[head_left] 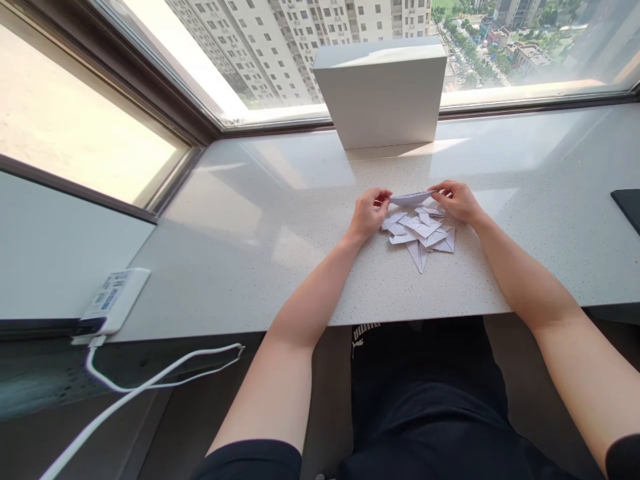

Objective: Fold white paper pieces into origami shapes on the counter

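Observation:
A folded piece of white paper [411,199] is stretched between my hands, just beyond a pile of folded paper pieces [423,230]. My left hand [371,210] pinches its left end, thumb and fingers closed on it. At the other end, my right hand [456,199] grips the paper between thumb and fingers. The pile holds several flat, pointed white pieces that overlap one another, one point facing me. Both hands are close to the pile's far side.
A large white box [387,100] stands by the window behind the hands. The speckled white countertop [240,267] runs along the glass. A white power adapter [116,300] with a white cable [125,400] sits at the left edge. Something dark and flat [630,207] lies far right.

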Demonstrator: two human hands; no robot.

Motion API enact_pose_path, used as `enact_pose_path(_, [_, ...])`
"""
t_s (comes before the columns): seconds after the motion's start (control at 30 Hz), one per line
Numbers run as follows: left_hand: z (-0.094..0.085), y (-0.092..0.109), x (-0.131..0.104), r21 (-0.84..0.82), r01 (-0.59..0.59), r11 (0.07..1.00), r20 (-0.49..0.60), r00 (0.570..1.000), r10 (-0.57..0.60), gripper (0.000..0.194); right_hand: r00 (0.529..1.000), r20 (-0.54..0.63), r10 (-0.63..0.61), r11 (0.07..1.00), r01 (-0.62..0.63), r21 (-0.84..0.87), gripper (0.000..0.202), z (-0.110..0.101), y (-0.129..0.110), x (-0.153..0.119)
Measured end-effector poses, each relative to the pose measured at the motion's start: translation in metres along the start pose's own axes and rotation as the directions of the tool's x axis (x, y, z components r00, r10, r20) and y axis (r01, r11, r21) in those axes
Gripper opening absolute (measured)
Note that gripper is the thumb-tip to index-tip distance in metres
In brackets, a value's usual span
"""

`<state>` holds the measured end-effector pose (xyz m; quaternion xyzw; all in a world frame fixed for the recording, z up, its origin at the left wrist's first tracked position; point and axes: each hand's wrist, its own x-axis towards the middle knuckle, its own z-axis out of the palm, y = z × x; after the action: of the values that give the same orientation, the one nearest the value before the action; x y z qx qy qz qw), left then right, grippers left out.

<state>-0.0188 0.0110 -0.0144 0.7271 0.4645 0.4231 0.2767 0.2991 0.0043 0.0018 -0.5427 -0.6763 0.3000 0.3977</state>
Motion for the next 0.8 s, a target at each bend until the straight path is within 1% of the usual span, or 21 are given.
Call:
enact_pose_path(0.13, [0.002, 0.000, -0.001, -0.033, 0.038, 0.999, 0.013, 0.999, -0.037, 0.028, 0.997, 0.011, 0.078, 0.989, -0.079, 0.127, 0.038, -0.001, -0.001, 0.000])
enact_pose_path(0.3, [0.005, -0.002, 0.001, -0.062, 0.061, 0.996, 0.013, 0.998, -0.060, 0.027, 0.995, -0.016, 0.098, 0.975, -0.093, 0.202, 0.041, 0.002, -0.002, 0.000])
enact_pose_path(0.43, [0.007, -0.003, 0.002, -0.075, 0.052, 0.996, 0.049, 0.998, -0.049, 0.023, 0.994, -0.051, 0.102, 0.971, -0.088, 0.223, 0.037, 0.007, 0.002, 0.003])
enact_pose_path(0.53, [0.007, -0.003, 0.002, -0.069, 0.020, 0.997, 0.035, 0.999, -0.017, 0.028, 0.990, -0.080, 0.119, 0.970, -0.099, 0.224, 0.031, 0.008, 0.009, 0.012])
enact_pose_path(0.6, [0.008, -0.002, 0.002, -0.054, 0.012, 0.998, 0.008, 1.000, -0.012, 0.037, 0.982, -0.139, 0.130, 0.970, -0.096, 0.224, 0.026, 0.006, 0.016, 0.022])
enact_pose_path(0.67, [0.009, -0.002, 0.002, -0.032, 0.030, 0.999, -0.001, 1.000, -0.030, 0.044, 0.962, -0.221, 0.161, 0.969, -0.111, 0.222, 0.022, 0.001, 0.024, 0.037])
enact_pose_path(0.8, [0.009, -0.003, 0.003, 0.009, 0.065, 0.998, 0.024, 0.998, -0.066, 0.048, 0.890, -0.363, 0.278, 0.957, -0.221, 0.190, 0.017, -0.014, 0.039, 0.069])
